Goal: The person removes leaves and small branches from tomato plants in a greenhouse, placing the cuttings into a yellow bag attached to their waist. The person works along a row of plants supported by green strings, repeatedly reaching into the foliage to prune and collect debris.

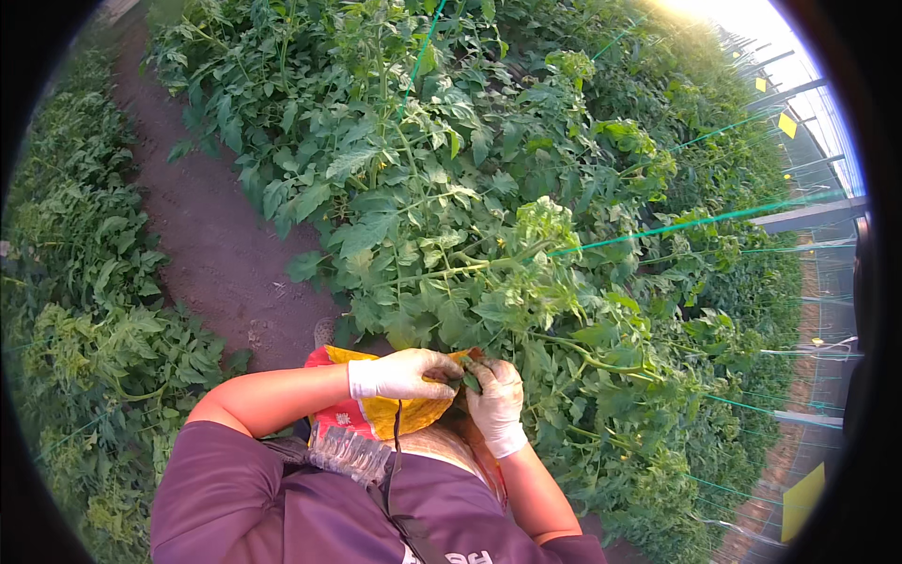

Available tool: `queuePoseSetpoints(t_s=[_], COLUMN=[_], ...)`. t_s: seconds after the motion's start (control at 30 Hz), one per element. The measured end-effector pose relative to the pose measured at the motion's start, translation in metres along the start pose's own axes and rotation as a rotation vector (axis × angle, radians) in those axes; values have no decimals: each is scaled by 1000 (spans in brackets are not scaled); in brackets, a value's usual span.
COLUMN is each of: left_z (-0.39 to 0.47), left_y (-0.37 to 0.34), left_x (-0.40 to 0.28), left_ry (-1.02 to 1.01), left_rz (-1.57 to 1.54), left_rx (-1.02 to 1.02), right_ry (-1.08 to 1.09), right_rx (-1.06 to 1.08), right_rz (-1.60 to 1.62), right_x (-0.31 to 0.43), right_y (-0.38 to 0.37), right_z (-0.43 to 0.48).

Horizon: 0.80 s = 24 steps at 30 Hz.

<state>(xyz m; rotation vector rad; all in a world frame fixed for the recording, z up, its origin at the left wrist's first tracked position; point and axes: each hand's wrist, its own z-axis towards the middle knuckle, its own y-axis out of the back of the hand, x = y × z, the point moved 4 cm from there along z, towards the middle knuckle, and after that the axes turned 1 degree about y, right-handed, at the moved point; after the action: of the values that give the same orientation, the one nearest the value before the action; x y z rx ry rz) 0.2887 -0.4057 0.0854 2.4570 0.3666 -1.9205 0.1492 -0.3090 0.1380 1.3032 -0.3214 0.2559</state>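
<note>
Both hands wear thin white gloves with stained fingers and meet in front of my waist. My left hand (409, 374) has thumb and fingers closing around the left end of a small green leaf piece (471, 382). My right hand (497, 402), with bent fingers, pinches the same leaf piece from the right. Beneath them a yellow and red plastic bag (416, 417) bearing writing hangs at my waist, its upper edge standing up behind the hands. A dark cord (397, 437) hangs over the bag. What lies inside the bag is hidden.
Dense tomato plants (437, 211) with small yellow flowers stand directly ahead and to the right. Green support strings (705, 224) stretch from the stems towards grey posts (810, 213). A bare soil path (232, 247) runs at the left, beside another plant row (91, 233). Yellow cards (803, 502) hang at the right.
</note>
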Motion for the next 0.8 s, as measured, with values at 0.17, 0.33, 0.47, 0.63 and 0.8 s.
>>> queuePoseSetpoints(t_s=[0.17, 0.33, 0.47, 0.63, 0.8], left_z=[-38, -56, -40, 67, 126], left_y=[57, 85, 119, 138, 118], left_x=[-5, -52, -110, -143, -120], left_ry=[-129, -351, -601, -249, 91], left_rz=[223, 300, 419, 847, 1085], left_rx=[-52, 62, -157, -240, -99], right_ry=[-182, -328, -614, -626, -486], right_rx=[166, 758, 535, 409, 376], right_rz=[129, 84, 505, 377, 380], right_x=[51, 77, 85, 82, 83], right_y=[-28, -58, -24, -15, -31], right_z=[-10, -20, 29, 41, 26])
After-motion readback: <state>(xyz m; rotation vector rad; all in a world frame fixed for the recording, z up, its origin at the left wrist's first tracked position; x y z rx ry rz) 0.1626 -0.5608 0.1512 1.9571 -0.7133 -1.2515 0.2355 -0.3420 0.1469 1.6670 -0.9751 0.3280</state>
